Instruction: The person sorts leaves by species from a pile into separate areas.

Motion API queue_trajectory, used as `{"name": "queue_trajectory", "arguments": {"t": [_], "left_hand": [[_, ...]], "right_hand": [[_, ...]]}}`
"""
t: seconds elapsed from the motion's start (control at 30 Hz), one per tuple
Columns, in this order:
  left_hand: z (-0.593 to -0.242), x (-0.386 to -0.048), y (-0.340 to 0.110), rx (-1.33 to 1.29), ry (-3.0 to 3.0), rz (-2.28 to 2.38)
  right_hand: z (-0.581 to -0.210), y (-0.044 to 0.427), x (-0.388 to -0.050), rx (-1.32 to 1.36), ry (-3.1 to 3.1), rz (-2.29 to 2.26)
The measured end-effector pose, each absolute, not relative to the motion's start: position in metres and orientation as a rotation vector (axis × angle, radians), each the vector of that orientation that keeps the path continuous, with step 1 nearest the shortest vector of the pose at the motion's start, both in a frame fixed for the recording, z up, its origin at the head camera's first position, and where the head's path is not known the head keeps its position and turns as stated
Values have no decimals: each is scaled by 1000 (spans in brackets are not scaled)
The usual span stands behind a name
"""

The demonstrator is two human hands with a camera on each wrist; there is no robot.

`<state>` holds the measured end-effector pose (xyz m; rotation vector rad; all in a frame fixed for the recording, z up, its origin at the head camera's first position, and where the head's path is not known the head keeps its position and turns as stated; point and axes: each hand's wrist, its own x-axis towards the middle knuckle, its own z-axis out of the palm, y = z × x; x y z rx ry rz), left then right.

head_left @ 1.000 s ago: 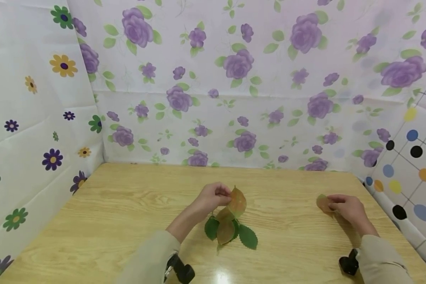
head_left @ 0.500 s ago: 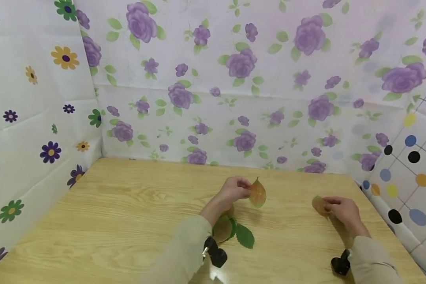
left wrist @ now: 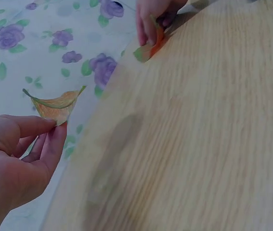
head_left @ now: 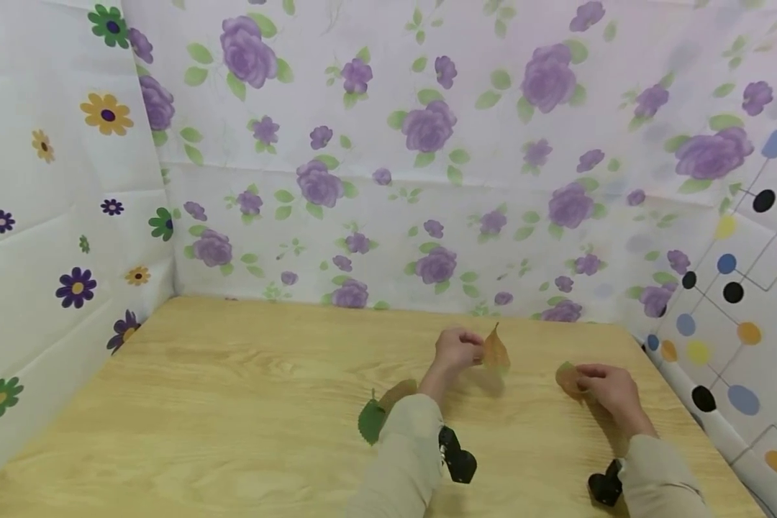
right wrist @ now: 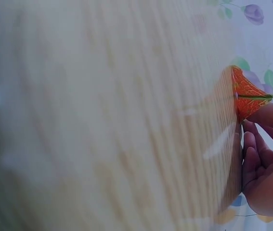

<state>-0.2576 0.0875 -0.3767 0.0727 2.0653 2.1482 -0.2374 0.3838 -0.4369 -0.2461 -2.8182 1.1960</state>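
Observation:
My left hand (head_left: 458, 350) pinches an orange leaf with a green tinge (head_left: 495, 350) by its side, held above the table. In the left wrist view this leaf (left wrist: 57, 107) looks curved, gripped between thumb and fingertips. At the right my right hand (head_left: 611, 392) pinches another orange-green leaf (head_left: 568, 380) low over the tabletop. The right wrist view shows that leaf's orange veined face (right wrist: 248, 96) and green stem. Beneath and behind my left forearm lie a green leaf (head_left: 370, 421) and a brownish leaf (head_left: 398, 392); the sleeve hides the rest of that group.
The wood-grain table (head_left: 233, 403) reaches back to a flowered cloth (head_left: 375, 216). Patterned cloths also stand along its left and right sides. A black wrist device (head_left: 458, 457) hangs from the left sleeve, and a similar device (head_left: 605, 483) from the right.
My left hand has carried its leaf rightward from above the leaf group, toward the right hand. My right hand keeps its leaf, nearly in place. The left forearm now covers part of the leaf group.

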Motion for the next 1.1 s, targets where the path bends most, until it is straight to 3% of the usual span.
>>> {"name": "queue_trajectory", "arguments": {"t": [0.53,1.1], "left_hand": [[-418,-264,139,-32,2156,2073],[-416,-259,163,250,2548,1710]], "right_hand": [[-443,376,-243,-193,-2845,1157],[-429,379,-241,-162,-2876,1123]]}}
